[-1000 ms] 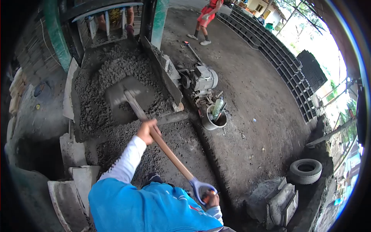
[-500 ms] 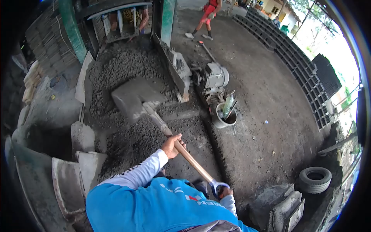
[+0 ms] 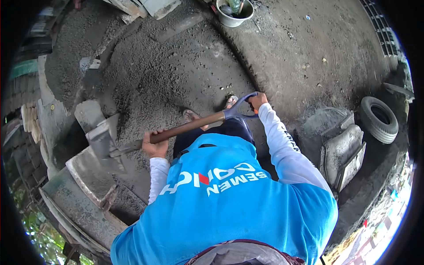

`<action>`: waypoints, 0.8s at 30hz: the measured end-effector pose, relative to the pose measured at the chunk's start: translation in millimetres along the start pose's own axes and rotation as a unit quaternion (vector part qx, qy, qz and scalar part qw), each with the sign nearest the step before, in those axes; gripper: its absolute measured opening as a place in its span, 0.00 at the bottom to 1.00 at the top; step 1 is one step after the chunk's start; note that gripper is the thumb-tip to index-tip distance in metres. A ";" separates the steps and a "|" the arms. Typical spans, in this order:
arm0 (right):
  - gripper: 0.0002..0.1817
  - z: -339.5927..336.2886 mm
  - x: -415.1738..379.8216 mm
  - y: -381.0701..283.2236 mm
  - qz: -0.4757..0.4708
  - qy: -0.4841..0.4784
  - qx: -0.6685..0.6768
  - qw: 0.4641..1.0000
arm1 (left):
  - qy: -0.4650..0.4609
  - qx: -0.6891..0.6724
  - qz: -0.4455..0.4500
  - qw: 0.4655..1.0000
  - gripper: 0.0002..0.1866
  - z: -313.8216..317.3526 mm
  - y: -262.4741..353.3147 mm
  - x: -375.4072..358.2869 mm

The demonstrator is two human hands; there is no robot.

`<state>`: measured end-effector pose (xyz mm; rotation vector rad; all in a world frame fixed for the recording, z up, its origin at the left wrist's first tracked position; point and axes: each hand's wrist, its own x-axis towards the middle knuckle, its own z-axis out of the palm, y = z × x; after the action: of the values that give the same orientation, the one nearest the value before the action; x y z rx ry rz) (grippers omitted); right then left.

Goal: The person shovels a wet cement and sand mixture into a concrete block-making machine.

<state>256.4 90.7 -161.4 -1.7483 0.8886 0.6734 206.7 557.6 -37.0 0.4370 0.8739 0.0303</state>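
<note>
A shovel (image 3: 194, 124) with a wooden shaft and a blue D-shaped grip lies across the front of my body. My left hand (image 3: 155, 143) is wrapped round the shaft low down, close to the metal blade. At the other end my right hand (image 3: 257, 101) is closed on the D-grip. The blade (image 3: 102, 143) is at the left, blurred, overlapping worn grey panels (image 3: 90, 115) in this view. Dark grey, grainy mix (image 3: 145, 75) covers the ground ahead of my feet.
A bucket (image 3: 229, 20) holding a bottle stands at the top. To the right are a tyre (image 3: 379, 120) and grey, crusted slabs (image 3: 342, 152). A curved, cement-stained panel (image 3: 81, 170) lies at the left. A straight ledge (image 3: 236, 55) runs along the mix.
The shovel has swung from over the mix pile at upper left down to the left beside the panels. My right hand has risen, and the view has turned downward. Both hands keep their hold.
</note>
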 end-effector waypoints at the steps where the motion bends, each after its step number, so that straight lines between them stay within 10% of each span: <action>1: 0.10 1.6 -3.5 14.2 -0.008 0.006 -0.022 1.000 | 0.054 -0.020 -0.021 0.998 0.13 -25.7 -5.0 5.6; 9: 0.08 26.5 -84.8 23.9 -0.037 0.027 -0.299 0.953 | 0.259 -0.023 -0.067 0.963 0.16 -196.4 -49.8 73.0; 14: 0.07 47.6 -71.1 4.2 -0.102 0.111 -0.251 0.956 | 0.276 -0.096 -0.060 0.954 0.14 -229.6 -48.5 80.9; 24: 0.12 138.9 -134.8 -221.0 -0.272 -0.231 -0.239 0.903 | 0.274 -0.408 0.040 0.870 0.14 -214.3 -9.1 29.8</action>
<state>356.4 302.1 16.4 -2.0128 -0.1203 0.9148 64.5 632.1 -182.3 -0.3617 1.3004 0.6074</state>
